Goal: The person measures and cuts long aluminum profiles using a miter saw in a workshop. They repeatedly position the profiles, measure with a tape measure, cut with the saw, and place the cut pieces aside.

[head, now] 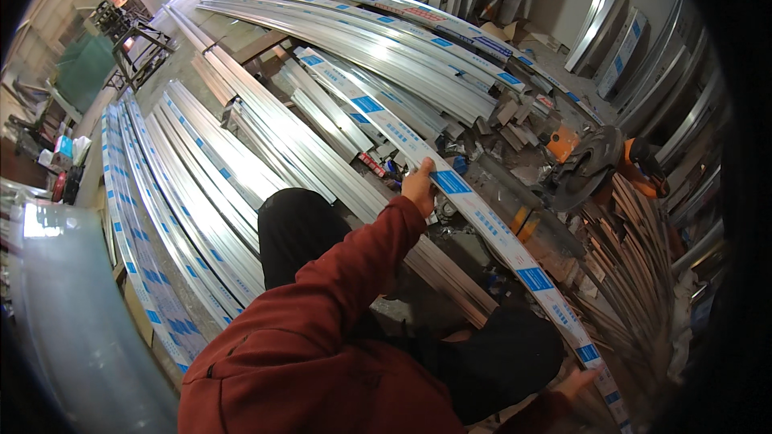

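A long, narrow aluminium profile (482,217), covered in white and blue printed film, runs diagonally before me from the upper middle to the lower right. My left hand (420,187) grips its near edge around the middle, thumb on top and the other fingers partly hidden. Lower down, near the bottom right, my right hand (579,381) holds the same profile at its edge; some of its fingers are out of sight beneath. Below the profile lie bare metal lengths (449,277), running between my knees.
A cut-off saw with an orange handle (645,167) and round dark guard stands to the right. Stacked profiles (356,42) lie ahead, with more bundles (199,193) at left. Offcuts (518,123) litter the floor by the saw. A glossy sheet (78,313) is at far left.
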A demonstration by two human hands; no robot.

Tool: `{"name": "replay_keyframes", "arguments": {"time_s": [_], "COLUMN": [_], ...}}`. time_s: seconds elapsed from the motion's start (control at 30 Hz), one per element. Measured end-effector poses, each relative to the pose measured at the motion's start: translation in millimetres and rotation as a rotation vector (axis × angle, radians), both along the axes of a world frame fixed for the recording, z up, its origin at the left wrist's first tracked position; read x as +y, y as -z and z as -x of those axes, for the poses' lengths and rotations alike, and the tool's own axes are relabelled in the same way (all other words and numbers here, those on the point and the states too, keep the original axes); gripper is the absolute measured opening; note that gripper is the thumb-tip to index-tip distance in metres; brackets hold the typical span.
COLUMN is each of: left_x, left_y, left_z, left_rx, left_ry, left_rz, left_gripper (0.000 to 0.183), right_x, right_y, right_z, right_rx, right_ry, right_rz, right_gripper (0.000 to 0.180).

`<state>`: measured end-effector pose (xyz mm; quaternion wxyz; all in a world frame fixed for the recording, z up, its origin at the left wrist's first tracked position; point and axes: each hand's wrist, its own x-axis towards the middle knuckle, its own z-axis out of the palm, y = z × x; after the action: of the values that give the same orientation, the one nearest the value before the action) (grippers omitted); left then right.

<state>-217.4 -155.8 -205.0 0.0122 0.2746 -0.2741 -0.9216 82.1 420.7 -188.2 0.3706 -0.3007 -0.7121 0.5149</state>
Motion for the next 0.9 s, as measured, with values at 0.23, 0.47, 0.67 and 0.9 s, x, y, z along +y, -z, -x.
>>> {"name": "replay_keyframes", "arguments": {"time_s": [0.23, 0.47, 0.67, 0.9], "left_x": [23, -209, -372, -428], "left_y": [-14, -10, -25, -25], "left_z": [-28, 83, 133, 122], "left_rx": [0.046, -0.037, 0.043, -0.161], "left_ry": [0.126, -0.089, -0.085, -0.062], "left_rz": [0.074, 0.745, 0.511, 0.939], "left_gripper": [0.044, 0.054, 0.037, 0.034], "right_x": [-36, 40, 61, 95], "right_y": [22, 5, 7, 38], "right_z": [11, 9, -16, -14], "right_rx": [0.052, 0.43, 0.377, 0.446], "right_ry": [-0.369, 0.289, 0.308, 0.355], "right_rz": [0.128, 0.838, 0.755, 0.885], "right_gripper": [0.07, 0.057, 0.052, 0.039]}}
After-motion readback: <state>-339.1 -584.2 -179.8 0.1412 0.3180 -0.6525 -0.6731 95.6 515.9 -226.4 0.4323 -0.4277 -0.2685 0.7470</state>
